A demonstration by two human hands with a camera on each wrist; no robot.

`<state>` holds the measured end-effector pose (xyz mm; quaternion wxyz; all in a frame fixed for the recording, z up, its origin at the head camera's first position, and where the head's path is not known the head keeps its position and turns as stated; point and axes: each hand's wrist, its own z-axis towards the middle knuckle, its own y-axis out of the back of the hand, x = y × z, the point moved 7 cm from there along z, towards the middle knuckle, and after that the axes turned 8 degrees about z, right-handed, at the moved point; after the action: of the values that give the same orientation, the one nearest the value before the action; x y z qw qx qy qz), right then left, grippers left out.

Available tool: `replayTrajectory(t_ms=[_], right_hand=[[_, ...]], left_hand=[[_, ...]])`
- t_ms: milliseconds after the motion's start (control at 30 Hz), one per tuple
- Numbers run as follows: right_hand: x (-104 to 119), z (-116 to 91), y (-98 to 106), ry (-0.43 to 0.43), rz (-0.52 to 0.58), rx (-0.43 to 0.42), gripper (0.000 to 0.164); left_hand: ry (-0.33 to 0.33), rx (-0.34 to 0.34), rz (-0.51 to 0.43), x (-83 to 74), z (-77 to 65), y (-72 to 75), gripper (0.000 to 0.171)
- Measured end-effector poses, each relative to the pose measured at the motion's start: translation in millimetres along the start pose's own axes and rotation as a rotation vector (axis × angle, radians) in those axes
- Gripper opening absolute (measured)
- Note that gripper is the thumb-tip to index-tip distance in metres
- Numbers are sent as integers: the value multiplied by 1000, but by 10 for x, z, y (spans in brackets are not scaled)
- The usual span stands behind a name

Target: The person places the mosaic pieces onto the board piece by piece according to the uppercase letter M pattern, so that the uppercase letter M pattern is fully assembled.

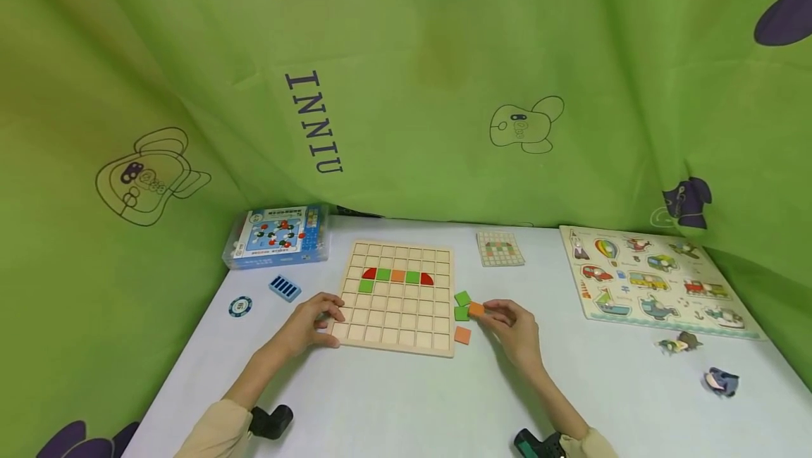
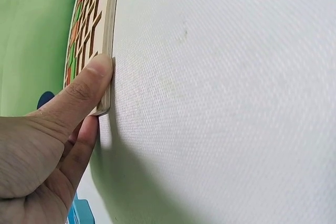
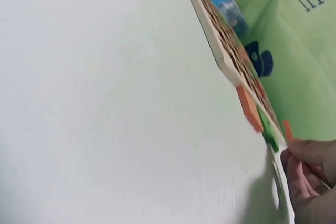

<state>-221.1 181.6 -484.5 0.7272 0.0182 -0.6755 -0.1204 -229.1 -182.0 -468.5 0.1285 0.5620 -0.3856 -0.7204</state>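
A wooden grid board (image 1: 396, 352) lies on the table, with a row of red, green and orange tiles set in it and one green tile (image 1: 366, 286) below the row's left end. My left hand (image 1: 312, 323) grips the board's lower left corner, thumb on the near edge (image 2: 100, 69). At the board's right side, my right hand (image 1: 515, 331) pinches an orange square tile (image 1: 476, 310) between thumb and fingers. Beside it lie two green tiles (image 1: 462, 313) and another orange tile (image 1: 462, 335), the latter also showing in the right wrist view.
Behind the board is a pattern card (image 1: 500, 249). A clear box with a blue label (image 1: 276, 238), a blue striped piece (image 1: 285, 288) and a round token (image 1: 240, 306) lie left. To the right are a picture puzzle board (image 1: 653, 282) and two loose figures (image 1: 721, 382).
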Motion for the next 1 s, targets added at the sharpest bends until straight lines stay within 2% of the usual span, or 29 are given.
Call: replayTrajectory(t_ms=[267,600,767,867,1000], right_hand=[[115,62,-406,34,39,35,24],[290,76,-966,128,97,131,22],[306,94,-1214,122,152,148,23],[323,97,-1360,118,151,168,22],[389,89,-1549,176,105,224,19]], left_hand=[[31,7,-22,40,13,-11,32],[16,6,-19,5,4,-3,32],[7,8,-18,1,3,1,32],[0,7,-16,1,3,3,32],[-17,0,3,-6,5,4,32]])
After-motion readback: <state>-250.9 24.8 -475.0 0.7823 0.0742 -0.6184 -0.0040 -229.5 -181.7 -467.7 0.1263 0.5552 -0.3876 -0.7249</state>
